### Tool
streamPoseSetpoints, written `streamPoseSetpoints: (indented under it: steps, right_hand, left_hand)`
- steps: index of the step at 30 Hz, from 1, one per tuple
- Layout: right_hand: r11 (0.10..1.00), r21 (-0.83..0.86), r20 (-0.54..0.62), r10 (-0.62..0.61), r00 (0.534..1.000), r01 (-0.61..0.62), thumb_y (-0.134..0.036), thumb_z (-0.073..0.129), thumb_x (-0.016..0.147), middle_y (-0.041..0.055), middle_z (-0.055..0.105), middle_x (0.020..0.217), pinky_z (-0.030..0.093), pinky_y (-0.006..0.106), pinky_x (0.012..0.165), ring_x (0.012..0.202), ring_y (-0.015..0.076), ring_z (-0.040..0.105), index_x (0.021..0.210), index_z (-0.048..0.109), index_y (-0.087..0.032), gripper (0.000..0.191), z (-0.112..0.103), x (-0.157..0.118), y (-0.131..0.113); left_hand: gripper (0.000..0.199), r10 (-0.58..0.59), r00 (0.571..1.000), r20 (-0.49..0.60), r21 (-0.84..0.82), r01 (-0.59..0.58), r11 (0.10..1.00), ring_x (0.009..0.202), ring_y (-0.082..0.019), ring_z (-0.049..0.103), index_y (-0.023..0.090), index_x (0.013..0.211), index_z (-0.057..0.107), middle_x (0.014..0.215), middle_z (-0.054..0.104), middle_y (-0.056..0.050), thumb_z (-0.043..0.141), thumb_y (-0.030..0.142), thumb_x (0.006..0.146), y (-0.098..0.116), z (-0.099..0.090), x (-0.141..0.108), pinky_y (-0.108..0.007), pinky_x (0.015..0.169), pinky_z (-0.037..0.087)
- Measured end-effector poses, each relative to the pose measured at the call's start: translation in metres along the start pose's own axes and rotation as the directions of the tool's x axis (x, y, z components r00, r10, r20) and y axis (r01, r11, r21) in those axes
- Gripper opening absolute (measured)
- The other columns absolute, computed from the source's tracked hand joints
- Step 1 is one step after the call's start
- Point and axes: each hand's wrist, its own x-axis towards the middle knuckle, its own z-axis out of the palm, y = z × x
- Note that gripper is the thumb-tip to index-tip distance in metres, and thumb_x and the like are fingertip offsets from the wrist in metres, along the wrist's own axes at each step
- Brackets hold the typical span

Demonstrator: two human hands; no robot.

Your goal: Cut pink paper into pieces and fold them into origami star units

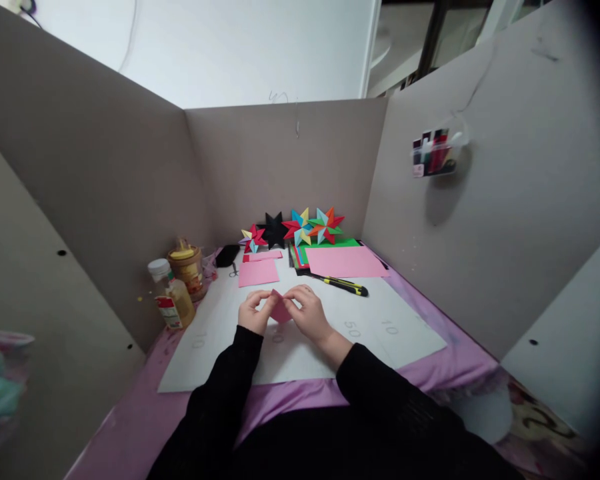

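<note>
A small folded piece of pink paper [280, 311] is held up between both hands, just above the white board [220, 363]. My left hand [255, 311] pinches its left side between thumb and fingers. On the other side, my right hand [307, 312] grips the upper right edge with thumb and fingertips. Part of the paper is hidden behind the fingers. Beyond the hands lie a pink paper square [259, 273] and narrow pink strips [263, 256]. A yellow and black utility knife [347, 287] rests to the right, by a larger pink sheet [347, 262].
Several folded paper stars [327, 225] lean against the back panel. Left stand a bottle of yellowish liquid [175, 300] and a brown jar [189, 267]. Small scissors [234, 270] lie near a black object [228, 255]. Grey panels [285, 160] enclose the table. A clear holder [435, 155] hangs at right.
</note>
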Motion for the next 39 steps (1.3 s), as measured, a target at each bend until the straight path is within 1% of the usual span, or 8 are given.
streamPoseSetpoints:
  steps: [8, 12, 16, 22, 27, 32, 35, 39]
  right_hand:
    - [0.997, -0.064, 0.09, -0.044, 0.995, 0.05, -0.018, 0.052, 0.083, 0.0051, 0.063, 0.076, 0.041, 0.036, 0.076, 0.08, 0.0212, 0.054, 0.077, 0.063, -0.021, 0.013, 0.0, -0.002, -0.003]
    - [0.996, -0.077, 0.105, -0.046, 0.993, 0.055, -0.018, 0.053, 0.083, 0.005, 0.063, 0.077, 0.04, 0.036, 0.077, 0.082, 0.0211, 0.053, 0.077, 0.062, -0.021, 0.011, 0.001, -0.007, 0.001]
    - [0.997, -0.053, 0.071, -0.047, 0.996, 0.05, -0.014, 0.052, 0.081, 0.0042, 0.063, 0.076, 0.041, 0.035, 0.076, 0.079, 0.0199, 0.054, 0.076, 0.061, -0.02, 0.012, 0.001, -0.01, 0.009]
    - [0.986, -0.123, 0.067, -0.103, 0.992, 0.11, -0.015, 0.05, 0.081, 0.0055, 0.062, 0.08, 0.039, 0.036, 0.079, 0.084, 0.0211, 0.053, 0.079, 0.059, -0.02, 0.01, -0.002, -0.004, 0.002]
    - [0.991, -0.117, 0.092, -0.06, 0.994, 0.071, -0.015, 0.049, 0.082, 0.0053, 0.061, 0.079, 0.039, 0.035, 0.078, 0.083, 0.0206, 0.053, 0.077, 0.058, -0.019, 0.011, -0.004, -0.002, 0.005]
    - [0.993, -0.044, -0.061, 0.107, 0.992, -0.11, -0.019, 0.049, 0.083, 0.0028, 0.059, 0.071, 0.042, 0.033, 0.073, 0.075, 0.0189, 0.054, 0.068, 0.056, -0.02, 0.016, -0.02, -0.003, 0.028]
    - [0.989, -0.032, -0.135, 0.14, 0.981, -0.145, -0.022, 0.048, 0.084, 0.0041, 0.059, 0.077, 0.043, 0.034, 0.075, 0.079, 0.0197, 0.055, 0.077, 0.058, -0.019, 0.013, -0.022, -0.001, 0.027]
    - [0.993, -0.092, -0.067, 0.072, 0.995, -0.078, -0.03, 0.065, 0.074, 0.0107, 0.055, 0.115, 0.037, 0.041, 0.093, 0.11, 0.026, 0.048, 0.109, 0.059, -0.02, 0.038, -0.008, 0.003, 0.007]
  left_hand:
    - [0.01, 0.244, 0.969, -0.038, 0.012, -0.244, 0.97, 0.076, -0.018, 0.061, 0.02, 0.066, 0.066, 0.07, 0.066, -0.002, 0.067, 0.027, 0.073, 0.016, -0.008, 0.003, -0.033, 0.076, 0.048]
    - [0.01, 0.22, 0.973, -0.073, -0.043, -0.224, 0.974, 0.073, -0.017, 0.06, 0.019, 0.065, 0.066, 0.07, 0.066, -0.002, 0.067, 0.026, 0.073, 0.014, -0.011, 0.003, -0.032, 0.074, 0.048]
    - [0.012, 0.148, 0.963, -0.224, -0.167, -0.188, 0.968, 0.072, -0.016, 0.06, 0.019, 0.067, 0.066, 0.072, 0.066, -0.001, 0.065, 0.028, 0.075, 0.015, -0.026, 0.014, -0.03, 0.073, 0.047]
    - [0.022, 0.173, 0.975, 0.136, -0.006, -0.174, 0.985, 0.088, -0.021, 0.061, 0.022, 0.087, 0.07, 0.091, 0.07, -0.005, 0.072, 0.027, 0.065, 0.029, -0.026, 0.013, -0.033, 0.078, 0.044]
    - [0.012, -0.085, 0.986, -0.145, -0.27, 0.043, 0.962, 0.065, -0.015, 0.058, 0.018, 0.06, 0.069, 0.063, 0.066, -0.001, 0.073, 0.029, 0.061, 0.023, -0.02, 0.014, -0.028, 0.067, 0.043]
    - [0.021, -0.29, 0.855, -0.431, -0.419, 0.095, 0.903, 0.054, -0.009, 0.05, 0.017, 0.065, 0.064, 0.059, 0.061, 0.003, 0.07, 0.037, 0.061, -0.003, -0.05, 0.037, -0.024, 0.058, 0.04]
    - [0.024, -0.366, 0.824, -0.433, -0.468, 0.141, 0.872, 0.054, -0.01, 0.052, 0.017, 0.065, 0.064, 0.056, 0.061, 0.004, 0.073, 0.037, 0.055, -0.005, -0.047, 0.034, -0.024, 0.059, 0.042]
    - [0.02, -0.371, 0.894, -0.253, -0.463, 0.225, 0.857, 0.056, -0.013, 0.055, 0.016, 0.059, 0.067, 0.057, 0.064, 0.0, 0.075, 0.034, 0.054, 0.004, -0.013, 0.009, -0.026, 0.06, 0.045]
